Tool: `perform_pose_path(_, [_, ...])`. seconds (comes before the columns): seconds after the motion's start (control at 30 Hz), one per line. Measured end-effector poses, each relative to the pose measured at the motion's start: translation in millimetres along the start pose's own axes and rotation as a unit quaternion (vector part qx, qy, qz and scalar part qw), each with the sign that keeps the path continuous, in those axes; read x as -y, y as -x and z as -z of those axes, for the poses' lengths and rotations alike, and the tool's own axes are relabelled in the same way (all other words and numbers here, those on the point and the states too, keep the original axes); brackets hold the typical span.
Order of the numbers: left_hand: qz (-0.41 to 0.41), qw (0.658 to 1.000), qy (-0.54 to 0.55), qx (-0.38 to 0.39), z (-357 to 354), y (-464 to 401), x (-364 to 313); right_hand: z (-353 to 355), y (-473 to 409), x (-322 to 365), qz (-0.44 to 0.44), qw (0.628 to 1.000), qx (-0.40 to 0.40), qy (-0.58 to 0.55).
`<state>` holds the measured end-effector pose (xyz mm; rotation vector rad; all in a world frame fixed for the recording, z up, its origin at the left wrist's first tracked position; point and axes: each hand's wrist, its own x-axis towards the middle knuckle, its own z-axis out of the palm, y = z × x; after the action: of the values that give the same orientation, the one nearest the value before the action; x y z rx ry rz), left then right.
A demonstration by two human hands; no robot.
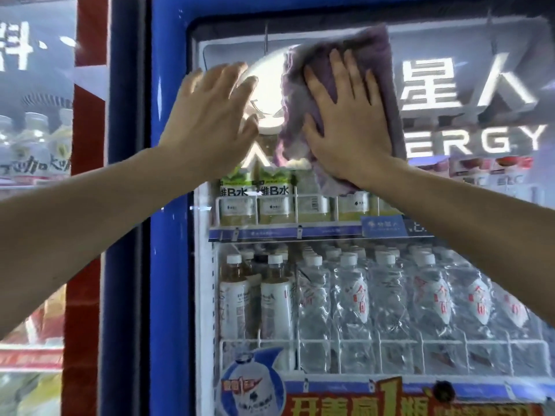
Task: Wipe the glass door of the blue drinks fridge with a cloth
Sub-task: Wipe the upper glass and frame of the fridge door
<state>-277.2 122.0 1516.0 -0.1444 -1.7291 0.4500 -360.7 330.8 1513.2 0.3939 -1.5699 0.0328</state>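
Glass door [390, 235] of the blue drinks fridge [171, 265] fills most of the view; all positions below are given against this door. Right hand [348, 121] lies flat with straight, spread fingers, pressing a purple cloth [339, 70] onto the upper part of the glass. The cloth is bunched and folded, showing above and left of the hand, with a lower corner hanging under the wrist. Left hand [210, 115] is open wide, fingers spread, near the door's upper left corner, just beside the cloth and apart from it; whether its palm touches the glass cannot be told. White lettering reading "ERGY" [474, 142] sits on the glass to the right of the cloth. Behind the glass, below both hands, a shelf holds yellow-green labelled bottles [270, 202]. Lower still stand clear water bottles [390, 304] with white caps, and amber tea bottles [255, 298] at their left. A red and yellow promotional sticker [375, 397] covers the door's bottom edge. Left of the door's blue frame stands a red cabinet [87, 40].
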Motion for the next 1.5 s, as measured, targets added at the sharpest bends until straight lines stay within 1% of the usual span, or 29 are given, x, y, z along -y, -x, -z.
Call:
perform_pose_path(0.17, [0.006,1.000,-0.007,-0.015,-5.9,12.7,19.0,3.1,-34.5,-4.8,0.025,1.000,0.006,-0.005])
perform_pose_path(0.3, [0.009,1.000,-0.003,-0.019,-12.8,17.3,25.7,5.0,-63.8,0.3,-0.002,1.000,0.000,-0.008])
perform_pose_path(0.43, [0.003,1.000,0.003,-0.027,-17.3,23.7,31.4,2.3,-30.2,17.8,-0.018,1.000,0.009,-0.017])
perform_pose_path(0.53, [0.004,1.000,0.008,-0.027,-20.8,31.1,38.5,-3.0,3.4,31.0,0.003,1.000,-0.001,-0.018])
perform_pose_path(0.6, [0.005,1.000,0.007,-0.030,-23.8,36.8,44.0,-4.1,7.1,33.4,0.004,1.000,-0.004,-0.017])
perform_pose_path(0.8, [0.017,0.999,-0.009,-0.043,-28.6,47.6,61.2,-1.5,-54.6,31.1,0.021,1.000,0.003,-0.010])
perform_pose_path(0.9, [0.041,0.998,-0.023,-0.032,-28.4,51.4,70.4,-1.5,-75.9,40.3,0.004,1.000,-0.002,-0.007])
perform_pose_path(1.03, [0.030,0.999,-0.013,-0.033,-30.1,58.9,83.4,-3.5,-49.6,55.3,-0.015,1.000,-0.001,-0.012])
perform_pose_path(1.13, [0.020,0.999,0.006,-0.035,-32.2,64.4,89.9,-4.8,-19.7,71.4,-0.007,1.000,0.006,-0.017])
perform_pose_path(1.23, [0.015,0.999,0.014,-0.044,-33.0,65.1,92.5,-6.3,-11.3,78.4,-0.005,1.000,0.017,-0.009])
perform_pose_path(1.4, [0.016,0.998,0.009,-0.065,-40.5,64.8,94.8,-6.2,-57.0,75.2,0.008,1.000,0.008,-0.008])
perform_pose_path(1.5, [0.021,0.997,0.009,-0.071,-41.6,65.9,94.5,-6.8,-89.6,86.6,-0.016,1.000,-0.001,-0.017])
